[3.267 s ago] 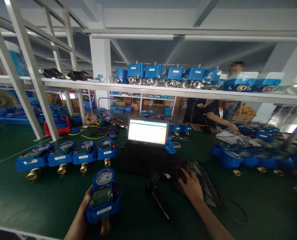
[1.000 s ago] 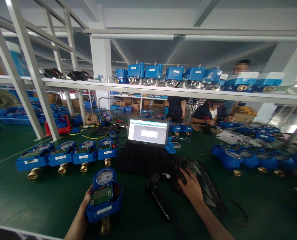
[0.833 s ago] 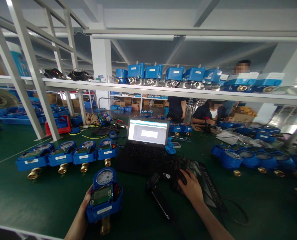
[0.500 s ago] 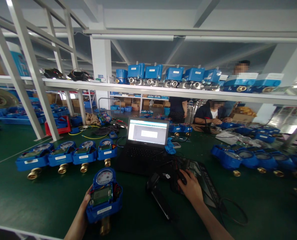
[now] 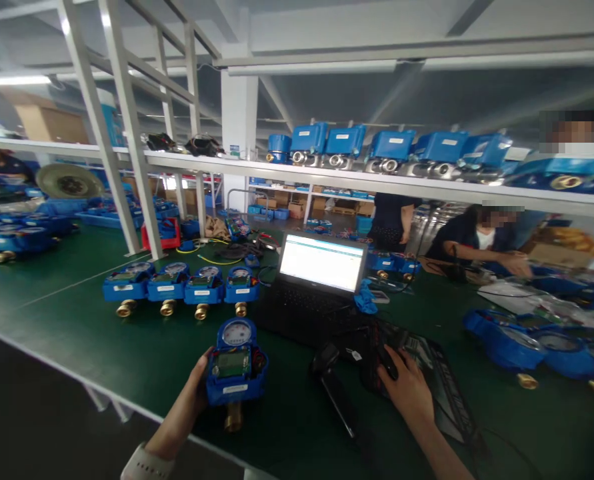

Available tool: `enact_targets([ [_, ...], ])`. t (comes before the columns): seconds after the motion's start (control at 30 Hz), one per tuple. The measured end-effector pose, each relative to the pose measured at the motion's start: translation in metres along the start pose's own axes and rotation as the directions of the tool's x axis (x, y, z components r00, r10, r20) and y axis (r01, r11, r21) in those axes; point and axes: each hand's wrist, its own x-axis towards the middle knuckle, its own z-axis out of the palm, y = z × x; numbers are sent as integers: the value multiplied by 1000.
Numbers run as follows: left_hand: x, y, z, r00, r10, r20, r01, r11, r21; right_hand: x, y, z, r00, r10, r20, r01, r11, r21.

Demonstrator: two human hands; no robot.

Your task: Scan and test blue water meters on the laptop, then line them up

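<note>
"What lies furthest left of what we're working with?"

"A row of four blue meters [image 5: 165,288], beyond our left hand [image 5: 197,389]. Then that hand, thumb along the left side of the held meter [image 5: 237,387]. Our grip there looks closed on the casing, though we can't see the fingers underneath, nor whether the casing bears on the table."

"So the held meter sits just to the right of our grip?"

"Yes, touching it. Its long axis runs away from us, the dial [image 5: 237,333] at the far end and the brass fitting [image 5: 233,418] at the near end. Our left hand is clearly the nearer one."

"And further right?"

"The laptop [image 5: 321,263] stands beyond, its screen lit. In front of it lies a black handheld scanner [image 5: 334,393], slanting from far left to near right, between our hands and apart from both."

"Then the mouse [image 5: 387,363]?"

"Under our right hand [image 5: 405,387], fingers curled loosely around it. It lies at the hand's far-left side, its length pointing away from us, on the mouse pad [image 5: 441,380]."
</note>
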Motion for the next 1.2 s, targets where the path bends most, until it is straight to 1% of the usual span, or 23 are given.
enact_targets([
  [0.07, -11, 1, 3, 1000, -22, 0, 22, 1000, -3, 0, 4, 3, 1000, -20, -14, 20, 1000, -17],
  [0.1, -16, 1, 4, 1000, -7, -4, 7, 1000, 6, 1, 7, 5, 999, -43, -21, 43, 999, -24],
  [0.13, -20, 2, 6, 1000, 18, 2, -18, 999, 36, 2, 10, 6, 996, -81, -24, 80, 996, -34],
  [0.2, -27, 3, 11, 998, 56, 8, -56, 993, 99, 4, 16, 6, 981, -195, -15, 193, 978, -73],
  [0.27, -30, 4, 17, 998, 66, -13, -64, 988, 137, 6, 24, 6, 939, -344, 8, 342, 929, -144],
  [0.33, -31, 4, 23, 996, 68, -58, -60, 989, 138, 8, 31, 7, 879, -476, 24, 469, 855, -219],
  [0.4, -31, 4, 27, 994, 71, -84, -60, 990, 126, 9, 38, 10, 832, -555, 9, 534, 796, -284],
  [0.47, -32, 3, 30, 993, 71, -95, -61, 992, 110, 10, 43, 14, 810, -586, -5, 555, 769, -318],
  [0.6, -36, 2, 33, 992, 64, -111, -56, 996, 69, 13, 45, 18, 810, -586, 13, 561, 768, -309],
  [0.73, -34, 0, 33, 994, 56, -98, -53, 998, 32, 14, 41, 17, 817, -575, 34, 557, 774, -301],
  [0.83, -32, 0, 32, 997, 49, -62, -49, 999, -1, 13, 36, 14, 840, -541, 26, 529, 810, -252],
  [0.9, -32, -1, 30, 998, 32, -57, -34, 999, -34, 11, 29, 13, 873, -489, -3, 478, 855, -199],
  [1.0, -31, -1, 27, 996, 6, -85, -12, 998, -66, 8, 15, 12, 932, -342, -120, 326, 935, -139],
  [1.07, -29, -1, 24, 995, -4, -99, -2, 998, -65, 6, 7, 10, 953, -253, -169, 237, 965, -109],
  [1.1, -28, -1, 23, 995, -6, -100, 0, 998, -64, 5, 3, 9, 960, -222, -171, 209, 973, -94],
  [1.2, -26, 0, 22, 993, -1, -122, -6, 998, -58, 3, -3, 4, 973, -180, -143, 174, 983, -57],
])
